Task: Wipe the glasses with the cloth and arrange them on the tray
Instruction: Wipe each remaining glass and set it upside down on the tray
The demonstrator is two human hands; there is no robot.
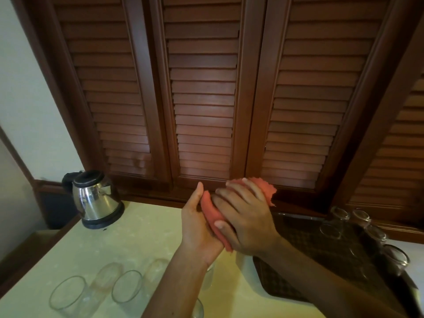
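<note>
Dark wooden louvred shutters (204, 88) fill the upper frame above a pale yellow-green countertop (128, 239). A steel electric kettle (97, 199) stands at left, beside a white wall (25, 92) in the upper left.

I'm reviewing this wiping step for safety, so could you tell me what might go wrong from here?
1. Whatever the left hand and right hand grip is hidden inside the pink cloth; if it is a glass, it could slip out unseen.
2. The forearms hang over the glasses on the counter; lowering an elbow might knock one over.
3. The glasses on the tray crowd its far edge, so adding another may clink them.
</note>
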